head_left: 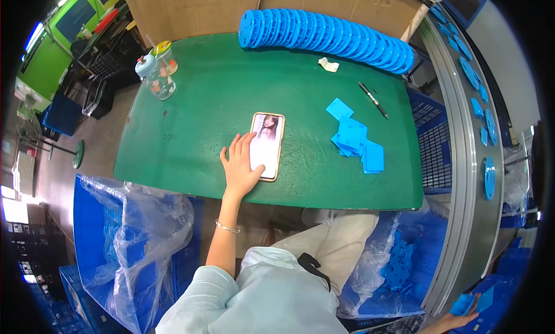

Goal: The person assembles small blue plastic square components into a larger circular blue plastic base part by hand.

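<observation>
A smartphone point(267, 149) with a lit screen and a gold-edged case lies flat on the green table. My left hand point(240, 166) rests over its left edge, fingers spread, the thumb on the lower screen. Far out at the lower right, my right hand point(464, 318) holds blue square plastic plates point(462, 304), partly cut off by the dark rim. To the right of the phone, several similar blue squares point(351, 135) lie in a loose, overlapping pile. A black pen point(373, 100) lies behind them, and a crumpled white scrap point(328, 65) farther back.
A long row of blue discs point(324, 36) lines the table's back edge. Two drink containers, a clear bottle point(157, 79) and a cup point(167, 57), stand back left. Plastic-lined blue bins point(87, 241) flank my legs. At right runs a conveyor point(462, 218) carrying blue parts.
</observation>
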A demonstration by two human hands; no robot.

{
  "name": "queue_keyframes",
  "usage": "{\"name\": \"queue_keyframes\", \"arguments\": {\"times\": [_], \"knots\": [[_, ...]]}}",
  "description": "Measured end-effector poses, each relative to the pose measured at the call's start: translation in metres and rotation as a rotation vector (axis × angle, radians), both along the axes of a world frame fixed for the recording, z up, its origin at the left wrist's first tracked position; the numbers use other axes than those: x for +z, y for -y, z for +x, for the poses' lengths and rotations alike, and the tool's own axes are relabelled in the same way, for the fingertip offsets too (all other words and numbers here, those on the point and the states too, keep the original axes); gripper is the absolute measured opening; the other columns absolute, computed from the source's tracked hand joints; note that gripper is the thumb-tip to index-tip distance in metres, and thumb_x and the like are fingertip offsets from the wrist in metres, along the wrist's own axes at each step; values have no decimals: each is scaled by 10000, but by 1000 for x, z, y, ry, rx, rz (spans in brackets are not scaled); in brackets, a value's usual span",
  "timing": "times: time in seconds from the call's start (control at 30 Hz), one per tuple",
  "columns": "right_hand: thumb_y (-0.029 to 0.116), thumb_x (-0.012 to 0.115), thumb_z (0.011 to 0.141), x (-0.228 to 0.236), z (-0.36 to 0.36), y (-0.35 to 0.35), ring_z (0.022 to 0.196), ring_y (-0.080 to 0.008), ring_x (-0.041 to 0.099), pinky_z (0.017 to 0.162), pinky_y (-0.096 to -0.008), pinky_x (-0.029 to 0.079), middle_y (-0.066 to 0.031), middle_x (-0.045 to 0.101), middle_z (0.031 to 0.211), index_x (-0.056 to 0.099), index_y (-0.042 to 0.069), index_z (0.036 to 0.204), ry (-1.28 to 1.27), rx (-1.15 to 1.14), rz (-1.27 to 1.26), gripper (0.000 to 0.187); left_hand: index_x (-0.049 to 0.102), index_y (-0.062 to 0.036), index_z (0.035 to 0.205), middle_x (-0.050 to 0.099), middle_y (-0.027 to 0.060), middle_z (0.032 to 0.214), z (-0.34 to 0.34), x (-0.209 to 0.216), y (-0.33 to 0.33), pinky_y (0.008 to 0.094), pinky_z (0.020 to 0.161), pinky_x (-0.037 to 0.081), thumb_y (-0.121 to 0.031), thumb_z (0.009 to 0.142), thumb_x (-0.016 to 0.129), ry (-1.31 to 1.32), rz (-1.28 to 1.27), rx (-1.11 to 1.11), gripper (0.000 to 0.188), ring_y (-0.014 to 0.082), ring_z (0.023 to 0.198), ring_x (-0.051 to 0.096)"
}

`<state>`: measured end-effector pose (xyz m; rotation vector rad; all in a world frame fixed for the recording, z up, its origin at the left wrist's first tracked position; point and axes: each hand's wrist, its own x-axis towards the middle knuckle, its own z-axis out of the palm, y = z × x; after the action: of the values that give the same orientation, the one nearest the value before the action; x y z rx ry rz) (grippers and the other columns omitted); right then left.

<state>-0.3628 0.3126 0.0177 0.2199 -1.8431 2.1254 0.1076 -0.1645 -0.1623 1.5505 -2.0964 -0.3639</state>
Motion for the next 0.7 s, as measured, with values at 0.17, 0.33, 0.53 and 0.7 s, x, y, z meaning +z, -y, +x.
{"name": "queue_keyframes", "arguments": {"times": [0.17,0.33,0.53,0.7], "knots": [[609,351,893,-38,66,95,1066,-273,554,925,-394,463,-169,523,1255,453,-71,1263,66,351,-116,781,375,-99,1329,402,134,1355,-1,6,-4,516,1071,155,-187,646,580,-208,-87,-2,718,293,1311,304],[672,479,803,-99,170,194,896,-310,611,753,-388,531,-172,568,1089,467,-24,1197,397,753,-348,800,423,-11,1266,400,188,1354,-69,31,-81,401,1051,275,-325,853,546,-808,170,-304,534,276,1252,396],[648,505,816,-120,221,224,956,-292,577,790,-370,488,-144,589,951,608,-11,1071,-7,787,59,714,221,-71,1431,395,179,1377,-152,22,-168,451,972,401,-662,907,202,-1206,1806,-727,790,314,1236,443],[670,490,793,-122,183,187,964,-334,553,824,-425,449,-146,607,919,710,32,850,-301,1011,381,677,340,-41,1352,506,162,1265,-155,5,-172,342,781,537,-604,935,230,-870,2038,-771,710,242,1072,582]]}}
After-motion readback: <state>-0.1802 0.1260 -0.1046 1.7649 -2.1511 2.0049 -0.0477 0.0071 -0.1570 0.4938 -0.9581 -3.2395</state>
